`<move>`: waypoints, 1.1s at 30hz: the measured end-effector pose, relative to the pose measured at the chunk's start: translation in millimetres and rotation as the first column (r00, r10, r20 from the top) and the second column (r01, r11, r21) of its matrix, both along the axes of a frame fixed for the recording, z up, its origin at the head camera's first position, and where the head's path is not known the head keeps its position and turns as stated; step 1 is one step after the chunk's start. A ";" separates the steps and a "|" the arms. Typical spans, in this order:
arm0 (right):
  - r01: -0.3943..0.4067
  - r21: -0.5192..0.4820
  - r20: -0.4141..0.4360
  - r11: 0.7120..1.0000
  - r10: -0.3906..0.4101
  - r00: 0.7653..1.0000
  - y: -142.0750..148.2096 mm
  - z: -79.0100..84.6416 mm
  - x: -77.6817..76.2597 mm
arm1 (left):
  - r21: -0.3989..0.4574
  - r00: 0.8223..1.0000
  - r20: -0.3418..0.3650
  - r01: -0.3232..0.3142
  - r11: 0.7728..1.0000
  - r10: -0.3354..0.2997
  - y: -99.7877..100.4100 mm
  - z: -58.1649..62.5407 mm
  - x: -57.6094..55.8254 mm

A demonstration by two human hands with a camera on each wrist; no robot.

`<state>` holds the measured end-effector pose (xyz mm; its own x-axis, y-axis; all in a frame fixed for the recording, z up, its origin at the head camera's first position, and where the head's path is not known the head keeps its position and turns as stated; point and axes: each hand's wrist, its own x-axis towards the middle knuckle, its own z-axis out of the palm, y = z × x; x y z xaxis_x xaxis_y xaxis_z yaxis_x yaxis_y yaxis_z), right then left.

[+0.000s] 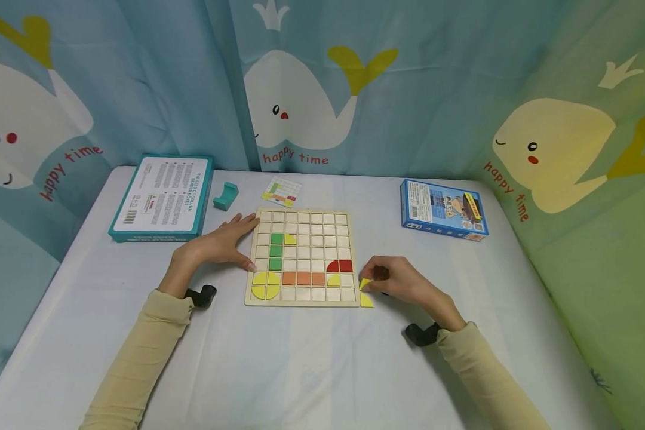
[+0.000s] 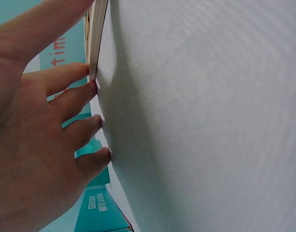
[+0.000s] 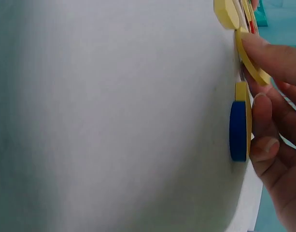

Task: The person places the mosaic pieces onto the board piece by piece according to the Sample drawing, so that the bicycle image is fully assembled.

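A wooden grid board (image 1: 303, 227) lies on the table with green, orange, red and yellow tiles in some cells. My left hand (image 1: 221, 242) rests along its left edge with fingers spread and thumb touching the lower part. At the board's lower right, my right hand (image 1: 403, 279) pinches a yellow quarter-circle tile (image 3: 251, 57) between thumb and fingers. A second yellow tile (image 1: 366, 300) lies just below it, beside the board. In the right wrist view, blue and yellow pieces (image 3: 238, 130) sit under the curled fingers; the head view mostly hides them.
Behind the board lies a pattern card (image 1: 282, 192), with a teal holder (image 1: 226, 196) to its left. A large teal-edged box (image 1: 161, 197) is at the back left and a blue box (image 1: 443, 209) at the back right. A whale-print curtain (image 1: 193, 77) hangs behind the table.
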<state>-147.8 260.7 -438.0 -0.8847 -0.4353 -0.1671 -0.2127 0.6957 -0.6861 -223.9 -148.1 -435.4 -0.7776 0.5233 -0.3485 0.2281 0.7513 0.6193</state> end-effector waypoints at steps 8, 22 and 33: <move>-0.009 -0.040 -0.017 0.999 0.008 1.000 -10.8 0.9 -1.1 | 0.007 1.000 -0.020 0.009 1.000 -0.009 0.4 -1.1 -1.0; 0.008 -0.048 -0.042 0.999 -0.010 0.999 -27.6 0.1 -4.1 | -0.008 1.000 -0.007 -0.001 1.000 0.001 0.8 2.4 1.0; -0.016 -0.064 -0.057 0.998 0.013 0.998 -31.1 1.5 -4.4 | -0.011 1.000 -0.007 -0.001 1.000 0.001 0.2 1.1 -0.4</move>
